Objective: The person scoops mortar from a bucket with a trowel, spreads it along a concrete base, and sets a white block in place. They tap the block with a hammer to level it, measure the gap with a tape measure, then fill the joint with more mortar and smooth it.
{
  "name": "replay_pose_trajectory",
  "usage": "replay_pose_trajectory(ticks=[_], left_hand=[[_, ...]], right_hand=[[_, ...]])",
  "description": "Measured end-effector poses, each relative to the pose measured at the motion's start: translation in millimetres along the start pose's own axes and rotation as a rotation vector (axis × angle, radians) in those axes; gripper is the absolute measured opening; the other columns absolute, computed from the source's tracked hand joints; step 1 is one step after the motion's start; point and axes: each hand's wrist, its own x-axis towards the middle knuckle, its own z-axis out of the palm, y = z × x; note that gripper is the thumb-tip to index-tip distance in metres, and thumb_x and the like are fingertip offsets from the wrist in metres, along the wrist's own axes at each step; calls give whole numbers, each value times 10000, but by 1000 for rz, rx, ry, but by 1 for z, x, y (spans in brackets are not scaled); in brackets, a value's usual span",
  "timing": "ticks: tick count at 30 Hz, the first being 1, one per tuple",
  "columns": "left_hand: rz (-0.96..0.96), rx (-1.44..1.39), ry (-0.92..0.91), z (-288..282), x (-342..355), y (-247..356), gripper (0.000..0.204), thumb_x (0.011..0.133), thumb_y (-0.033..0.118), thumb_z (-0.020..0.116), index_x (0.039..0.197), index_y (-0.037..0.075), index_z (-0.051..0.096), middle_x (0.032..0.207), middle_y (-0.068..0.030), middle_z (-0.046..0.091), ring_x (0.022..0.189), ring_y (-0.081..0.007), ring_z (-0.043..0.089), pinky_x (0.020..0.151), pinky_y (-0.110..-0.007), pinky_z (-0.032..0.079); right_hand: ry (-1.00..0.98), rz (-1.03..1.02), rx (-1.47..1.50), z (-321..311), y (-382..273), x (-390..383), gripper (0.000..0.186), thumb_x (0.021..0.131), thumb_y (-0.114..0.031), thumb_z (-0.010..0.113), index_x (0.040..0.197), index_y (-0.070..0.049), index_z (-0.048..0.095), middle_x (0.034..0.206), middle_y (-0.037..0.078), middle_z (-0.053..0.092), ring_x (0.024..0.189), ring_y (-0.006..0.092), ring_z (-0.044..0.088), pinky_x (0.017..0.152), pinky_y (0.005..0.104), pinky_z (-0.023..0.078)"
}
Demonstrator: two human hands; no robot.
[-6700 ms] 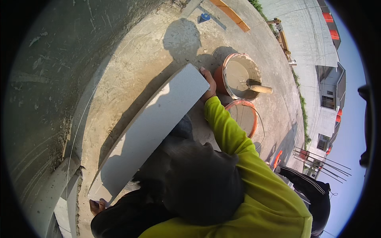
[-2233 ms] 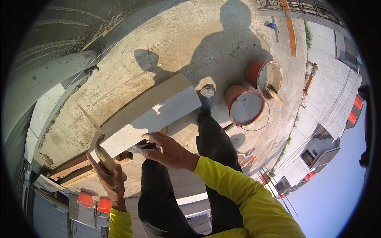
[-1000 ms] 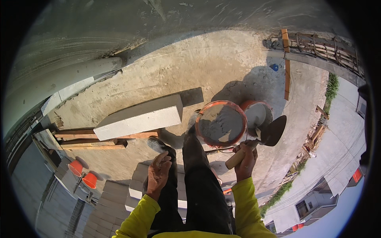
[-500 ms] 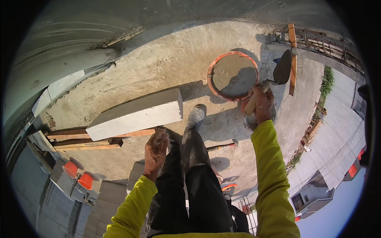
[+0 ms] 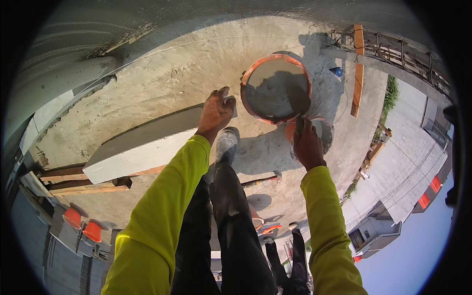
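Dull metal trowel (image 5: 298, 100), smooth plastic bucket (image 5: 244, 92), pasty mortar (image 5: 268, 83), matt aerated-concrete block (image 5: 142, 140), rough concrete floor (image 5: 147, 98), sawn timber plank (image 5: 358, 73), creased cloth sleeves (image 5: 322, 216).

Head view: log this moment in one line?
right hand: gripping trowel, blade over mortar bucket; left hand: empty; masonry block: left of bucket

The bucket-side end of the long pale block (image 5: 137, 147) is being hidden by the left hand (image 5: 217, 112) and left sleeve (image 5: 162, 206). Most of the handle of the trowel (image 5: 298, 101) is being covered by the right hand (image 5: 308, 142). The second bucket (image 5: 291, 132) is being partly blocked by that hand and the mortar bucket (image 5: 275, 56). Both sleeves and another person's legs (image 5: 297, 260) are being cut off below. Near the right edge of the floor (image 5: 196, 73), a blue object (image 5: 337, 72) is being shown too small to be identified.
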Motion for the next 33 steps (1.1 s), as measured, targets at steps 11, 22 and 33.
replay_pose_trajectory(ticks=[11,22,33], left_hand=[[-143,-241,-128,47,35,6,272,918,138,563,1094,-37,674,910,-271,677,836,-374,671,795,-368,518],[-256,-166,-164,35,32,21,340,948,70,516,1228,-60,659,855,-124,679,774,-159,601,751,-290,503],[74,475,-35,-110,-42,-9,556,933,218,636,1441,43,494,1369,-225,537,1281,-411,515,1077,-448,442]], right_hand=[[-51,0,552,80,-35,57,432,903,-233,685,1178,67,540,907,307,675,793,450,689,711,490,545],[-136,229,1106,87,-50,38,295,921,-196,683,1109,13,594,755,72,617,530,133,583,459,302,487],[-122,192,1313,79,-23,4,184,936,-170,666,1066,-50,614,752,13,592,556,101,574,480,273,483]])
